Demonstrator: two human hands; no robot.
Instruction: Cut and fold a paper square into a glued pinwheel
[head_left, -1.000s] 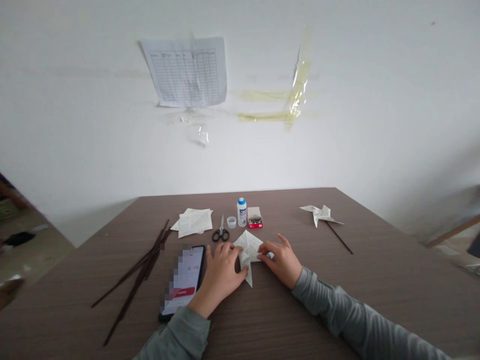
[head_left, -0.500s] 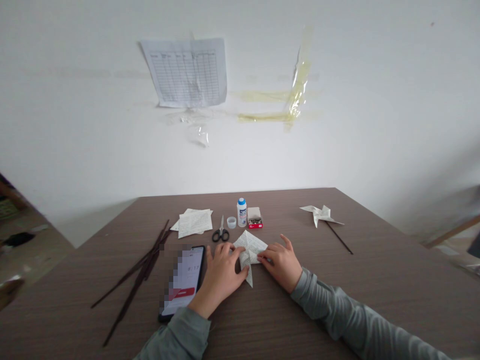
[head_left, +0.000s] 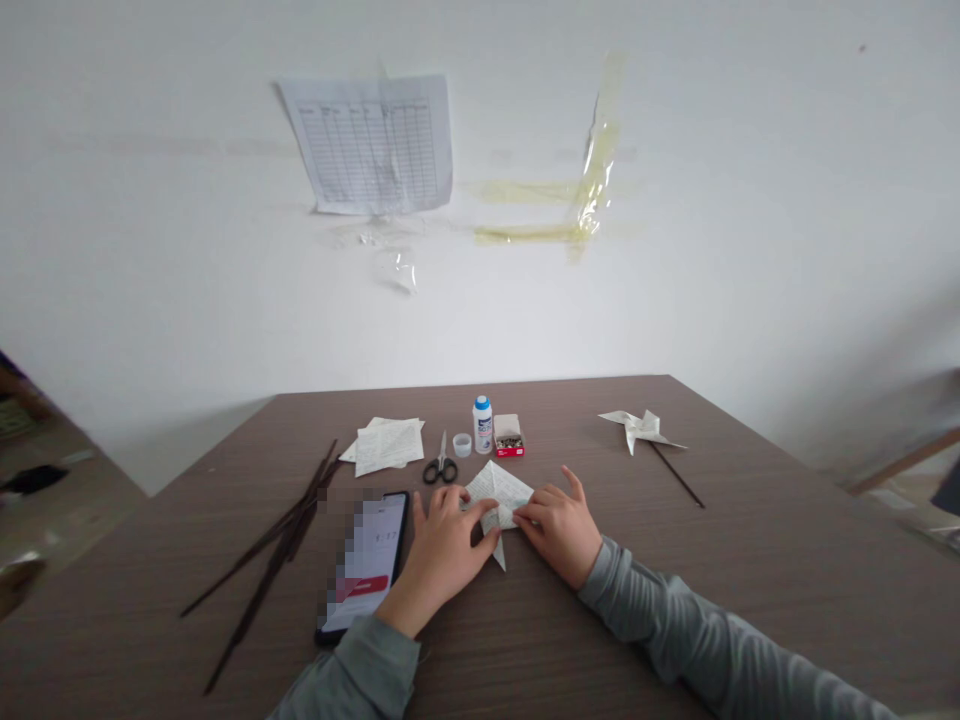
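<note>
Folded paper [head_left: 501,487]: lies on the brown table [head_left: 517,650] a little below the centre of the frame, printed with text, one pointed flap aimed toward the bottom edge.
Left hand [head_left: 442,548]: left of the paper, fingers bent and fanned, forefinger and thumb touching it with a gap between their tips – whether they pinch a fold or only press it down, I cannot tell.
Right hand [head_left: 564,525]: at the paper's right corner, thumb and forefinger closed together on it, little finger raised.
Phone [head_left: 373,548]: lower left of centre, just beside the left hand, its screen lit and partly pixelated.
Dark sticks [head_left: 301,512]: in a loose crossing bundle at lower left.
Loose sheets [head_left: 390,447]: overlapping, left of the scissors [head_left: 441,462], whose blades point up the frame.
Small cup [head_left: 462,448]: between the scissors and the blue-capped bottle [head_left: 483,432], which stands upright.
Red box [head_left: 510,451]: right of the bottle, open, small shiny pieces inside.
Pinwheel [head_left: 642,431]: right of centre, on a dark stick – well apart from both hands.
</note>
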